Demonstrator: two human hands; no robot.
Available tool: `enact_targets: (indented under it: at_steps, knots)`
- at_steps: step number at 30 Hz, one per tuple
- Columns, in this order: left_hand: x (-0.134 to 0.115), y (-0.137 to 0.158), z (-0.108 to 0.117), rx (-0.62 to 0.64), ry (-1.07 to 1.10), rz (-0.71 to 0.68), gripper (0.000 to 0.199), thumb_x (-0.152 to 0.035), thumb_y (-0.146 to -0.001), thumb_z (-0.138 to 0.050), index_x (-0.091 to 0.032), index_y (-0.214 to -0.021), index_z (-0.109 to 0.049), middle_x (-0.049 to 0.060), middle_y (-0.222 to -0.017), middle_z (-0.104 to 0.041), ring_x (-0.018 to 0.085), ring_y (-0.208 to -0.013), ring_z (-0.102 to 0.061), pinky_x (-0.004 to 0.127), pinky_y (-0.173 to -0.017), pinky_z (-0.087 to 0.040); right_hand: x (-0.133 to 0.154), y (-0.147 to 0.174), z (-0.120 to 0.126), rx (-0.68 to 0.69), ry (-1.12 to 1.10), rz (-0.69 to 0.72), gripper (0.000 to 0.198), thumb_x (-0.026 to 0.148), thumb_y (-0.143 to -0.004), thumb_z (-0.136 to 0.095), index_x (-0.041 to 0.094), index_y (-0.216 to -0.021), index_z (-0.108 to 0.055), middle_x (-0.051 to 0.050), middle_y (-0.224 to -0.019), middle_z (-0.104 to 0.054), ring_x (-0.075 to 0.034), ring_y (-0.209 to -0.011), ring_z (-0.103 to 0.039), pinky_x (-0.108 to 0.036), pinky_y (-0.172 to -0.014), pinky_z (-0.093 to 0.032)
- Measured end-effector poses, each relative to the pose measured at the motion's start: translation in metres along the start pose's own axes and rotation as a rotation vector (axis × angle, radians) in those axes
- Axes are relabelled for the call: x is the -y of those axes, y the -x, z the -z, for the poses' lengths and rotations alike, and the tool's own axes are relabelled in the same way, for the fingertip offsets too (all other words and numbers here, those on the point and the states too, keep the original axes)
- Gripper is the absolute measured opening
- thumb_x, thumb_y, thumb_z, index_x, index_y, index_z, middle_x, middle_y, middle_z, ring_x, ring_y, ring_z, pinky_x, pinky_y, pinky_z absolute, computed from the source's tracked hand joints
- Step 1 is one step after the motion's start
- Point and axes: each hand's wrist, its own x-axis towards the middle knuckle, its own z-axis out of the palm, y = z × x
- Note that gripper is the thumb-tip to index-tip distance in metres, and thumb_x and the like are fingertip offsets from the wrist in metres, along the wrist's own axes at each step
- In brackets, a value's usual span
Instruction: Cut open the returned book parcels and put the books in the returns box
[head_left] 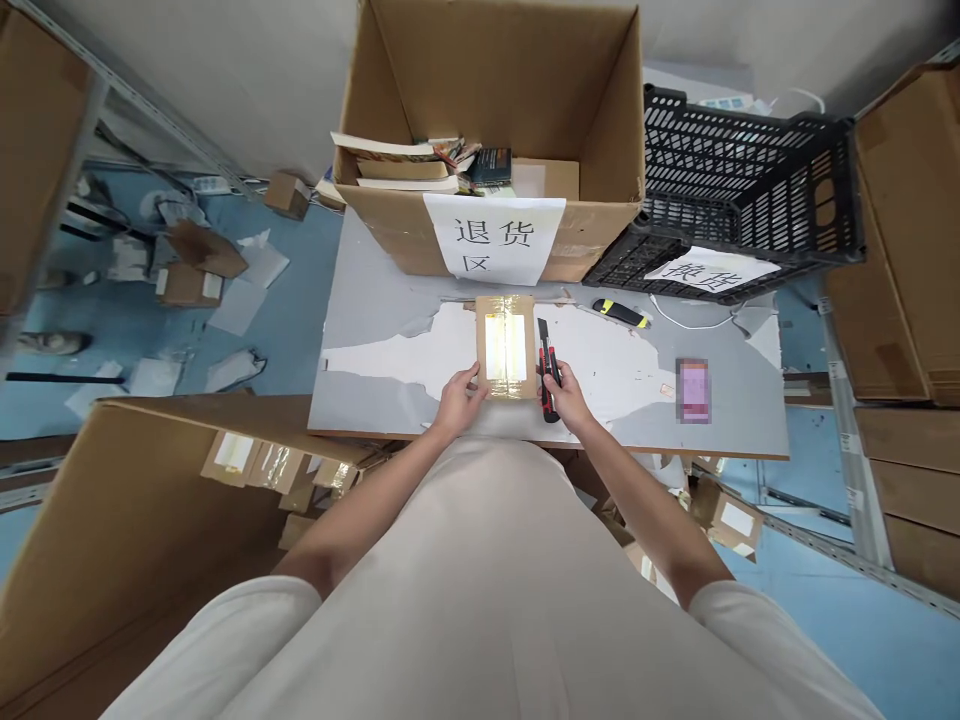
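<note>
The cardboard parcel lies flat on the table, in front of the person and between the two hands. The left hand grasps it at the lower left corner, thumb and fingertips against the edge; any fingers tucked beneath are hidden by the parcel. The right hand is closed around a red-and-black utility knife, which stands just beside the parcel's right edge, its far end pointing away from the body. A right fingertip reaches past the knife toward that edge; whether it touches the cardboard cannot be told. The dark tip of the knife appears to be an extended blade, though it is too small to confirm.

Glossy tape crosses the parcel's white label, and the print is unreadable. A second cutter, yellow and black, lies beyond to the right. The large carton is cut off at the top of the view, and its front wall hides the lower part of the books inside. A pixelated patch obscures the phone-like object at right.
</note>
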Motion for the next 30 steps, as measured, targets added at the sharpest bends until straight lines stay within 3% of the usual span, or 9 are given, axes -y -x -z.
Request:
enact_targets:
  at_steps: [3,6,9,11,15,18,21,25,30]
  knots:
    - [-0.003,-0.014,0.007,-0.007,-0.082,-0.003,0.056,-0.029,-0.078,-0.059,-0.017,-0.132,-0.05,0.013,-0.124,-0.057,0.02,-0.091,-0.062,0.034,-0.071,-0.056,-0.011,0.012,-0.001,-0.075,-0.089,-0.022,0.042,0.051,-0.084,-0.055,0.024,-0.117,-0.052,-0.006,-0.11,-0.065,-0.013,-0.07,-0.059,-0.029,-0.059,-0.053]
    - [-0.014,-0.048,0.018,-0.036,-0.17,-0.025,0.063,-0.035,-0.079,-0.058,-0.014,-0.136,-0.044,0.016,-0.129,-0.054,0.023,-0.098,-0.062,0.04,-0.082,-0.054,-0.022,0.03,0.002,-0.087,-0.191,-0.11,0.043,0.053,-0.078,-0.062,0.023,-0.107,-0.055,-0.008,-0.12,-0.062,-0.012,-0.07,-0.059,-0.03,-0.061,-0.054]
    - [-0.028,-0.095,0.028,-0.072,-0.295,-0.189,0.066,-0.034,-0.081,-0.055,-0.011,-0.14,-0.039,0.017,-0.139,-0.047,0.027,-0.122,-0.051,0.042,-0.101,-0.045,-0.032,0.048,0.002,-0.037,-0.323,-0.253,0.043,0.055,-0.076,-0.064,0.026,-0.106,-0.052,-0.007,-0.121,-0.062,-0.015,-0.076,-0.064,-0.035,-0.068,-0.057]
    - [-0.035,-0.126,0.031,-0.03,-0.36,-0.294,0.063,-0.032,-0.082,-0.053,-0.009,-0.14,-0.041,0.016,-0.144,-0.044,0.027,-0.132,-0.042,0.041,-0.109,-0.036,-0.036,0.055,-0.002,0.014,-0.378,-0.315,0.044,0.057,-0.079,-0.061,0.028,-0.109,-0.049,-0.007,-0.113,-0.067,-0.017,-0.078,-0.067,-0.038,-0.07,-0.057]
    - [-0.037,-0.157,0.033,0.037,-0.393,-0.266,0.045,-0.028,-0.084,-0.047,-0.013,-0.125,-0.058,0.01,-0.127,-0.062,0.025,-0.116,-0.056,0.039,-0.101,-0.043,-0.038,0.051,-0.012,-0.025,-0.407,-0.268,0.048,0.06,-0.079,-0.057,0.029,-0.113,-0.045,-0.008,-0.111,-0.068,-0.021,-0.088,-0.07,-0.038,-0.074,-0.057]
    - [-0.032,-0.146,0.036,-0.077,-0.389,-0.186,0.04,-0.03,-0.082,-0.049,-0.015,-0.116,-0.065,0.009,-0.117,-0.067,0.024,-0.104,-0.062,0.037,-0.093,-0.047,-0.035,0.038,-0.008,-0.12,-0.388,-0.183,0.051,0.062,-0.076,-0.059,0.028,-0.112,-0.046,-0.007,-0.111,-0.066,-0.022,-0.095,-0.069,-0.036,-0.077,-0.056]
    - [-0.024,-0.115,0.042,-0.154,-0.412,-0.134,0.037,-0.034,-0.083,-0.049,-0.016,-0.107,-0.069,0.01,-0.106,-0.071,0.026,-0.096,-0.065,0.037,-0.087,-0.049,-0.029,0.018,0.009,-0.208,-0.36,-0.101,0.049,0.06,-0.075,-0.061,0.026,-0.108,-0.047,-0.005,-0.111,-0.065,-0.02,-0.095,-0.068,-0.034,-0.079,-0.055]
    - [-0.014,-0.066,0.048,-0.151,-0.362,-0.049,0.034,-0.037,-0.085,-0.046,-0.019,-0.093,-0.073,0.008,-0.094,-0.074,0.023,-0.084,-0.068,0.034,-0.08,-0.05,-0.017,-0.017,0.037,-0.313,-0.299,-0.023,0.042,0.056,-0.076,-0.059,0.026,-0.101,-0.047,-0.003,-0.1,-0.068,-0.016,-0.089,-0.068,-0.033,-0.08,-0.055]
    - [-0.004,-0.029,0.042,-0.094,-0.217,0.069,0.035,-0.044,-0.084,-0.05,-0.018,-0.087,-0.074,0.006,-0.081,-0.074,0.02,-0.072,-0.067,0.031,-0.072,-0.052,-0.004,-0.053,0.05,-0.309,-0.262,0.028,0.039,0.054,-0.076,-0.062,0.025,-0.097,-0.047,0.0,-0.085,-0.068,-0.013,-0.078,-0.067,-0.032,-0.075,-0.056]
